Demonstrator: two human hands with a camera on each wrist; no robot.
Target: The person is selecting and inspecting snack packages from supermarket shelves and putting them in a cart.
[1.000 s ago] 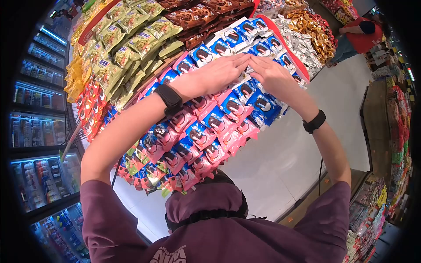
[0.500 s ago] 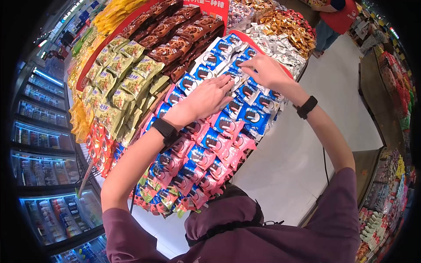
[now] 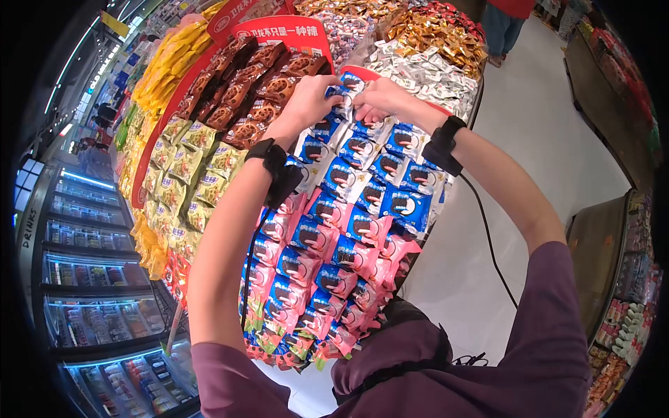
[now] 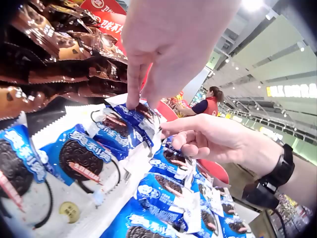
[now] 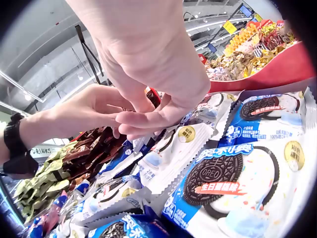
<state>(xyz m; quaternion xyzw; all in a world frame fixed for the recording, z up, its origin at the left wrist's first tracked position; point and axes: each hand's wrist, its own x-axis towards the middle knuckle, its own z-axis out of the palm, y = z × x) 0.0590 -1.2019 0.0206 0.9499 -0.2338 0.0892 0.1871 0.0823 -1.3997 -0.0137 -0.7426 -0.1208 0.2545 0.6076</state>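
Near the top of the blue-and-white cookie packets, both hands meet at one packet (image 3: 352,83). My left hand (image 3: 305,106) pinches it from the left; in the left wrist view its fingertips are on the packet's (image 4: 134,118) upper part. My right hand (image 3: 394,99), curled, holds the opposite edge between its fingertips, as the left wrist view shows beside the right hand (image 4: 220,140). The right wrist view has the left hand (image 5: 88,108) close to the right hand (image 5: 148,54), whose fingers partly hide the packet. Neighbouring packets (image 5: 223,178) lie in overlapping rows.
Brown cookie packs (image 3: 235,97) and green packs (image 3: 187,164) lie to the left, pink-and-blue packets (image 3: 306,268) nearer the body. Red dividers (image 3: 282,33) stand behind. Silver and gold sweets (image 3: 435,70) are at the back right. A person in red (image 4: 210,105) stands beyond.
Both hands have moved to the far end of the blue-and-white rows and closed on a packet there. Earlier the left hand lay flat over the packets. The head view has shifted.
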